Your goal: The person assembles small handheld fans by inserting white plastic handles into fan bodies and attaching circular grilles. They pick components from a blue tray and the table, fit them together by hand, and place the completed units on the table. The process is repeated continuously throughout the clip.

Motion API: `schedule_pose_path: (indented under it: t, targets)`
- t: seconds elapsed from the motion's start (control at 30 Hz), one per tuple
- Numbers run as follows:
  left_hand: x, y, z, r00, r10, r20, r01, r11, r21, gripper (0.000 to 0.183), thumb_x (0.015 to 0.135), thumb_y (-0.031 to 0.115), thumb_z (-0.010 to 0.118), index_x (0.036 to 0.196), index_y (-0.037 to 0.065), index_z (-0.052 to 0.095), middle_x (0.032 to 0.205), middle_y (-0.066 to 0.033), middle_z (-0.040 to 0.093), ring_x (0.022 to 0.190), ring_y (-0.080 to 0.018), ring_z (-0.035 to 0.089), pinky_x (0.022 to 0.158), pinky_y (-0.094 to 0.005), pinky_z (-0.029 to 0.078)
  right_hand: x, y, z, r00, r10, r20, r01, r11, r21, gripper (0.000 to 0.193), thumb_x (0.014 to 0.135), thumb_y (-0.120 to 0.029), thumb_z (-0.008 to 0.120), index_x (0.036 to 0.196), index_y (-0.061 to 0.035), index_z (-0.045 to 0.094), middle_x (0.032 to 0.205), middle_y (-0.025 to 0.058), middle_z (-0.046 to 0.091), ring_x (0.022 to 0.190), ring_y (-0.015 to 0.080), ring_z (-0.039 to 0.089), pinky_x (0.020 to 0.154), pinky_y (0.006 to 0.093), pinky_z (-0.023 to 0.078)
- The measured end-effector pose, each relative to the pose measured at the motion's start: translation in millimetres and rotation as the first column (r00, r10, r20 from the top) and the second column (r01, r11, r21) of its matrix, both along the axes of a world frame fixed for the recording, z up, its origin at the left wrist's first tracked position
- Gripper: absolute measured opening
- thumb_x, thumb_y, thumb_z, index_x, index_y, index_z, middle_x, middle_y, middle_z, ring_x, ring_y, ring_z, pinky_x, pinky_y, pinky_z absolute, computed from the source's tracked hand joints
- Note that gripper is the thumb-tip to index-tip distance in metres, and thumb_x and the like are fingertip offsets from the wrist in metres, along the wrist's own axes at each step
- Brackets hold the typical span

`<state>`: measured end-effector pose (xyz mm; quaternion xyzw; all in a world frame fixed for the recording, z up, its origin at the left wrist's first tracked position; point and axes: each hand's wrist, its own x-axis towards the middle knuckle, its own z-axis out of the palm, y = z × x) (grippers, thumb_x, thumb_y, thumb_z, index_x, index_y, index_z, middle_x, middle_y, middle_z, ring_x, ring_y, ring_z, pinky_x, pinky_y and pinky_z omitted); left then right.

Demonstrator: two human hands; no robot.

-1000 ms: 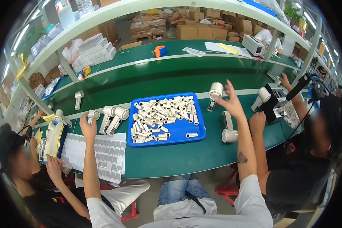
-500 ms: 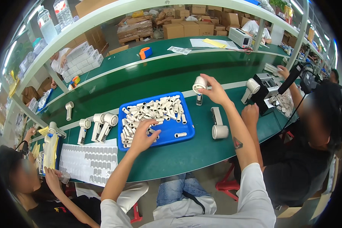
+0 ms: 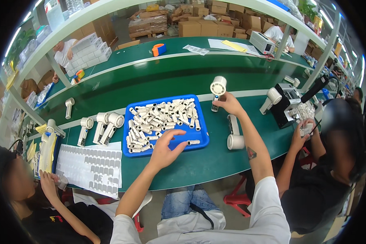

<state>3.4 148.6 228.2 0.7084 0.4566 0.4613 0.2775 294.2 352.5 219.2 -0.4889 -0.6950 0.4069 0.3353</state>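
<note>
The left hand (image 3: 164, 151) hangs over the near edge of the blue tray (image 3: 201, 135), thumb and fingers spread apart with nothing between them, the gap facing right. Closest to that gap is a lone part (image 3: 193, 142), pale and narrow, lying inside the tray near its front right corner, apart from the heap (image 3: 162, 116) behind it. The part's long axis runs left to right, nearly level with the thumb, so its left end points at the hand; the thumb tip meets that end in this view, though I cannot tell whether they touch. The left hand is clearly the nearer one: the right hand (image 3: 232, 105) is beyond the tray's right side, farther from the body, and appears to pinch the lower handle of a white fan (image 3: 218, 86). That fan's long axis runs away from the person, round head at the far end, handle toward the hand. A second fan (image 3: 235, 141) lies on the bench (image 3: 171, 175) beside the right forearm, head toward the person. Left of the tray are three more fans (image 3: 113, 121), with a label sheet (image 3: 89, 166) in front of them.
</note>
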Motion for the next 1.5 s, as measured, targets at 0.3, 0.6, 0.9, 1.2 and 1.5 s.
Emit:
schedule_pose_path:
  t: [0.3,0.6,0.9,1.2,1.5]
  targets:
    - [19,67,77,0.938,-0.054,0.344,-0.009,0.984,0.178,0.049,0.089,0.015,0.070,0.134,0.005,0.052,0.127,-0.0130,0.061,0.115,-0.0217,0.060,0.088,-0.0331,0.052,-75,-66,77,0.736,0.204,-0.645,-0.190,0.977,0.093,0.036,0.098,-0.014,0.057,0.130,-0.0036,0.048,0.105,0.0089,0.065,0.084,0.0135,0.065,0.074,0.0280,0.054]
    - [33,93,114,0.794,-0.275,0.541,0.116,0.944,0.309,0.071,0.095,0.004,0.054,0.156,0.003,0.017,0.152,-0.0185,0.036,0.140,-0.0273,0.038,0.115,-0.0394,0.029,-128,-83,103,0.643,0.352,-0.680,-0.189,0.934,0.304,0.047,0.094,-0.003,0.055,0.138,0.0018,0.041,0.120,0.0080,0.057,0.099,0.0121,0.057,0.085,0.0287,0.049]
    - [25,92,110,0.777,-0.280,0.564,0.151,0.953,0.264,0.071,0.097,0.006,0.053,0.157,0.006,0.016,0.145,-0.0185,0.046,0.131,-0.0247,0.048,0.106,-0.0367,0.041,-124,-77,99,0.606,0.397,-0.689,-0.258,0.918,0.302,0.054,0.091,-0.007,0.060,0.140,0.0043,0.041,0.119,0.0109,0.059,0.101,0.0151,0.060,0.085,0.0302,0.051]
    - [28,90,110,0.770,-0.273,0.576,0.133,0.952,0.275,0.072,0.096,0.006,0.055,0.157,0.006,0.016,0.145,-0.0180,0.046,0.128,-0.0253,0.051,0.106,-0.0376,0.042,-119,-87,109,0.631,0.412,-0.658,-0.295,0.911,0.288,0.058,0.091,-0.005,0.060,0.143,0.0039,0.036,0.123,0.0122,0.057,0.107,0.0166,0.058,0.091,0.0321,0.049]
    - [28,86,114,0.780,-0.252,0.573,0.110,0.956,0.270,0.073,0.096,0.004,0.056,0.157,0.006,0.016,0.144,-0.0174,0.048,0.128,-0.0234,0.051,0.097,-0.0321,0.047,-119,-90,114,0.602,0.436,-0.669,-0.333,0.899,0.286,0.055,0.091,-0.002,0.058,0.142,0.0047,0.037,0.126,0.0129,0.055,0.114,0.0174,0.056,0.095,0.0334,0.048]
